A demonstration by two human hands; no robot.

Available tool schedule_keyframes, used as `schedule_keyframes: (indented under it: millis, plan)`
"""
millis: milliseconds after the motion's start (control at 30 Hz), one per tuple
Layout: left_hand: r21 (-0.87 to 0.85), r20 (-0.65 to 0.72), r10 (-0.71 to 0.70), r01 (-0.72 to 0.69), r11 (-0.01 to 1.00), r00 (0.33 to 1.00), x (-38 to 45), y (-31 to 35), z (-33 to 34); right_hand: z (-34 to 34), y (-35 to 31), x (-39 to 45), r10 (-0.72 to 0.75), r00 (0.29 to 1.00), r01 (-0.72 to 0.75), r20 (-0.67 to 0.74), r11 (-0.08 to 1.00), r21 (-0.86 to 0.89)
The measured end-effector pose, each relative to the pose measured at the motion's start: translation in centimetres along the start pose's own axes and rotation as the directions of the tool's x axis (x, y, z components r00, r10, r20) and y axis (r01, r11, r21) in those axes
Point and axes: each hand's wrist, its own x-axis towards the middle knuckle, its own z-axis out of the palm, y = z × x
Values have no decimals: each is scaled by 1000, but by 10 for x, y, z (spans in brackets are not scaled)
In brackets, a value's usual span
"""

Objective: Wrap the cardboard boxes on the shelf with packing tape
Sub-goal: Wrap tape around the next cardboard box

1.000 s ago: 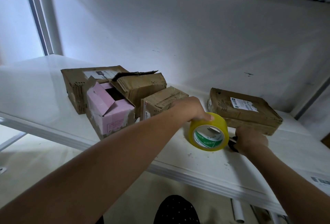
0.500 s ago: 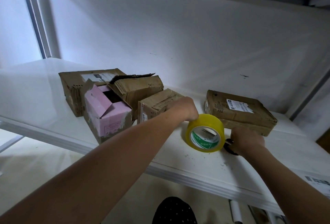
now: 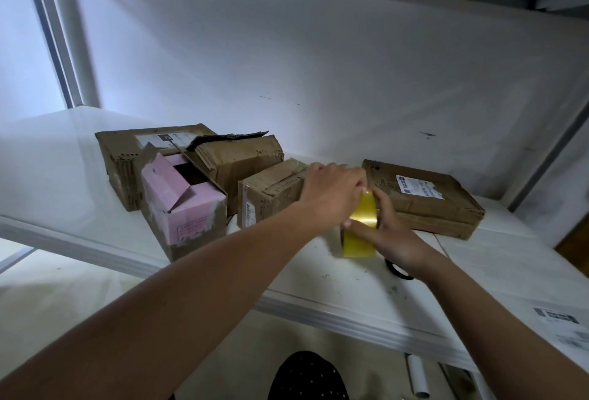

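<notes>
A yellow roll of packing tape [image 3: 360,233] stands on edge on the white shelf [image 3: 366,297], held between both hands. My left hand [image 3: 331,190] grips its top from the left, fingertips at the tape's surface. My right hand [image 3: 387,233] holds the roll from the right, thumb across its side. Just behind lies a small brown cardboard box [image 3: 271,190]. A flat brown box with a white label [image 3: 424,198] lies to the right. Further left stand a pink open box [image 3: 183,205], a crumpled brown box [image 3: 239,157] and a larger brown box [image 3: 127,157].
A black ring-shaped handle [image 3: 398,270] lies on the shelf under my right wrist. White labels [image 3: 561,320] lie at the shelf's right front. A white wall backs the shelf, with another shelf overhead. A white tube [image 3: 417,380] lies below the shelf edge.
The tape roll has turned from showing its open core to edge-on. My right hand left the black handle on the shelf and took the roll. My left hand moved over the roll's top.
</notes>
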Motion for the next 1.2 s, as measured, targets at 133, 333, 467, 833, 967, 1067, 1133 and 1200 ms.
schedule_keyframes:
  millis: [133, 333, 467, 833, 967, 1067, 1133, 1200]
  plan:
    - [57, -129, 122, -115, 992, 984, 1, 3, -8, -4, -8, 5, -66, 998, 66, -6, 986, 151]
    - [195, -220, 295, -255, 947, 930, 5, 8, -28, -12, -23, 12, -54, 997, 69, -64, 961, 267]
    - [157, -156, 133, -108, 982, 979, 12, -9, -39, -3, -23, 9, -156, 980, 186, -123, 939, 289]
    - [238, 487, -523, 469, 850, 699, -10, -89, -26, -15, 21, 17, 96, 939, -39, -330, 984, 176]
    - [-111, 636, -437, 635, 764, 636, -1, -106, -47, -13, 21, 18, 101, 942, -52, -321, 986, 156]
    - [-218, 779, -340, 736, 641, 527, -2, -114, -56, -15, 21, 19, 107, 948, -59, -300, 985, 163]
    - [-228, 814, -280, 724, 651, 508, -6, -117, -56, -16, 21, 19, 109, 951, -66, -291, 986, 153]
    - [-260, 819, -241, 710, 654, 522, -8, -117, -53, -16, 22, 19, 95, 952, -63, -292, 991, 115]
